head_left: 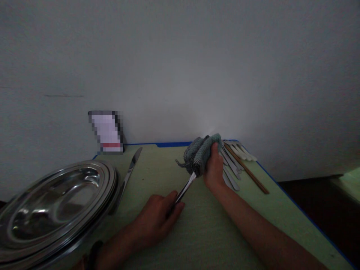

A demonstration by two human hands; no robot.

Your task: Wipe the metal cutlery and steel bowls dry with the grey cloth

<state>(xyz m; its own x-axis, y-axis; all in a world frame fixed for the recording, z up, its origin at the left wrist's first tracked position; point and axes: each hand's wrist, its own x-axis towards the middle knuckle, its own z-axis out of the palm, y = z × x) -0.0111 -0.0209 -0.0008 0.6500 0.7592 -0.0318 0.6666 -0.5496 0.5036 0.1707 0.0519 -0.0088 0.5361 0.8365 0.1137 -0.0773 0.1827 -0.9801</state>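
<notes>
My left hand (161, 212) is closed around the handle end of a metal utensil (186, 187), which slants up to the right over the green table. My right hand (213, 168) grips a grey-blue cloth (200, 152) that is wrapped around the utensil's upper end, so that end is hidden. Both hands are just above the table's middle.
A stack of steel oval plates (56, 206) sits at the left edge. A table knife (129, 173) lies beside them. Several pieces of cutlery and a wooden chopstick (247, 170) lie at the back right. A pixelated card (107, 132) leans on the wall. The table (202, 232) has a blue border.
</notes>
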